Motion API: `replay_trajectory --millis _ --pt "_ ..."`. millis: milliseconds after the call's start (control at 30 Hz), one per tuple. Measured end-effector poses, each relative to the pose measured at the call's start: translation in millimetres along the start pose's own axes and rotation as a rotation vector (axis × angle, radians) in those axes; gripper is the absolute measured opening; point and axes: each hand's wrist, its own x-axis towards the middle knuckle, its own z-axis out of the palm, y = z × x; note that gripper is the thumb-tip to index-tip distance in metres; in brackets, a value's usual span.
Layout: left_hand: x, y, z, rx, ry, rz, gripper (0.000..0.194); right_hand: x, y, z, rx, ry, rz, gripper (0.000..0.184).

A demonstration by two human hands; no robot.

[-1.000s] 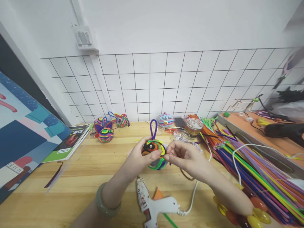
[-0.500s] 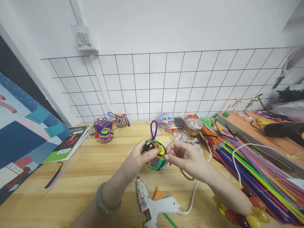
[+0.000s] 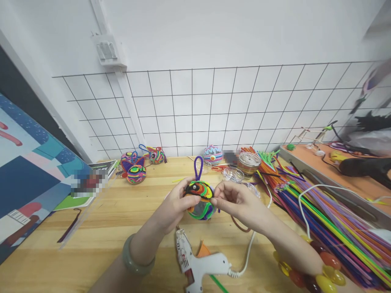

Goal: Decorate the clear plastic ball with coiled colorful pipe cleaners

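Note:
My left hand (image 3: pixel 179 203) is closed around a clear ball ornament (image 3: pixel 200 211) covered in coloured pipe cleaners, its thumb lying across the front. A purple loop (image 3: pixel 198 167) stands up from the top of the ball. At the ball's right edge, my right hand (image 3: pixel 233 199) pinches with thumb and forefinger where a thin orange strip ends. Below that hand curves a brown pipe cleaner (image 3: pixel 241 227); its upper part is hidden behind the fingers. A white glue gun (image 3: pixel 201 262) lies on the table just below the ball, beside an orange piece (image 3: pixel 204 249).
Finished-looking pipe-cleaner ornaments (image 3: pixel 136 173) stand at the back left, another striped ball (image 3: pixel 213 154) at the back middle. Clear plastic cups (image 3: pixel 233 175) and a lidded jar (image 3: pixel 249 160) are behind my right hand. Bundles of pipe cleaners (image 3: pixel 324 224) and a white cord (image 3: pixel 301 199) fill the right side.
My left thumb has slid slightly left and down, showing more of the ball's coloured front. The ball has turned a little; my right hand keeps its pinch at the same spot.

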Motion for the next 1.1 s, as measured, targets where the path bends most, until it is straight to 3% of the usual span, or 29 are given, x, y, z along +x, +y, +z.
replay_trajectory --millis 367,633,900,1100 --pt "0 1 0.6 -0.107 0.035 -0.019 0.049 1 0 0 -0.027 0.030 -0.005 0.024" --pt "-1 2 1.1 -0.027 0.002 0.027 0.047 0 1 -3 -0.041 0.031 -0.009 0.025" --pt "-3 -3 1.6 0.043 0.066 0.009 0.059 0 5 -5 -0.078 0.036 -0.007 0.021" --pt "0 -10 -1.8 0.209 0.108 0.067 0.070 -2 3 0 -0.108 0.044 -0.021 0.019"
